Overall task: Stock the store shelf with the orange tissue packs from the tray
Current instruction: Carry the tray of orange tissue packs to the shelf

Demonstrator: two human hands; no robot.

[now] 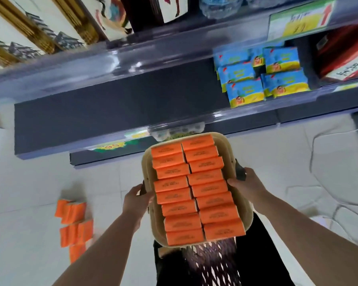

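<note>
Both hands, left hand [137,198] and right hand [248,183], grip the tray [232,153] of orange tissue packs [196,188]; fingers apparently clenched on handles. Keep it level approaching the empty shelf [116,98].

Blue-and-yellow packets [262,76] beside a red box [343,56]; yellow price tag [302,19] above.

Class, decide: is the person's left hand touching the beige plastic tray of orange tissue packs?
Touching. The head view shows the left hand gripping the beige plastic tray at its left rim, fingers curled over the edge.
</note>
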